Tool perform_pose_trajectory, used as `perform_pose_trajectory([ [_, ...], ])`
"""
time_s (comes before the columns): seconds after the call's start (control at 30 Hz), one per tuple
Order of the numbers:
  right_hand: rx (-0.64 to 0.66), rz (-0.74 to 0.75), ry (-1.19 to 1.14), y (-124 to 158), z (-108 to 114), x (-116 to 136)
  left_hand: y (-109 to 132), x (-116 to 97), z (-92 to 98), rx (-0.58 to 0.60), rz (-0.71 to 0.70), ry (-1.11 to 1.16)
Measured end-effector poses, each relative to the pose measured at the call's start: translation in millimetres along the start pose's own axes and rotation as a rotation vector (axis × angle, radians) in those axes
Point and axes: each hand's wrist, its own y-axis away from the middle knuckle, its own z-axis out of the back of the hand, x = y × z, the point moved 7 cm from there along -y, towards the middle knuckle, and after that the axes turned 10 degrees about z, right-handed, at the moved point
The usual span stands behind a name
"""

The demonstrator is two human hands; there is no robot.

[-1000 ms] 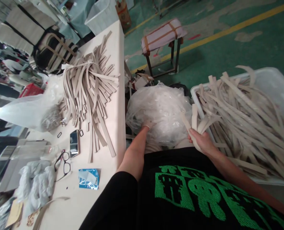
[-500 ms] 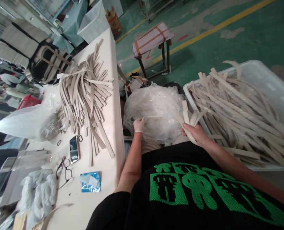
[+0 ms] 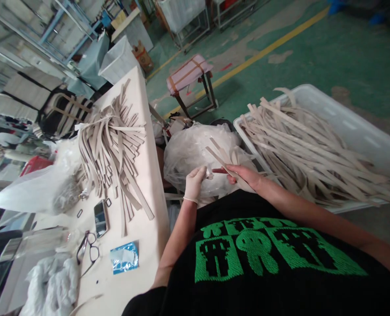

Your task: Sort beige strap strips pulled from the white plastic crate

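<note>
My right hand [image 3: 242, 174], bare, is closed around a few beige fabric straps [image 3: 218, 153] whose ends fan out past the fingers. Its index finger stretches toward my left hand [image 3: 195, 182], which wears a pale glove and is pinched closed. A small whitish bit shows at the left fingertips; whether it is held or part of the glove is unclear. Both hands are in front of my waist, above a large clear plastic bag [image 3: 190, 147]. To the right, a white plastic bin [image 3: 352, 116] holds a heap of similar straps [image 3: 300, 145].
At the left, a cream table [image 3: 148, 250] carries a tied bundle of straps [image 3: 107, 142], a phone [image 3: 100, 218], glasses [image 3: 91, 248] and a blue packet [image 3: 124, 258]. A padded stool [image 3: 190, 74] stands beyond the plastic bag. Another white bin [image 3: 119, 61] is past the table's far end.
My left hand has risen from the plastic bag toward my right hand. The right hand, still holding the straps, has shifted left, so the two hands are now close together. The view has tilted slightly.
</note>
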Motion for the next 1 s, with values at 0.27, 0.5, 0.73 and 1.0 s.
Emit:
perform_pose_trajectory([
  [0.27,-0.125,0.069,-0.059,-14,-3,22,16,1,-18.9,0.079,0.021,-0.158],
  [0.5,-0.177,0.139,0.097,-17,24,43,5,4,-4.1,-0.082,-0.061,-0.416],
  [0.73,-0.181,-0.106,0.119,5,22,11,15,-9,-11.9,-0.174,-0.218,-0.761],
  [1.0,-0.125,-0.138,-0.001,15,12,-11,15,2,-17.0,-0.133,-0.208,-0.655],
])
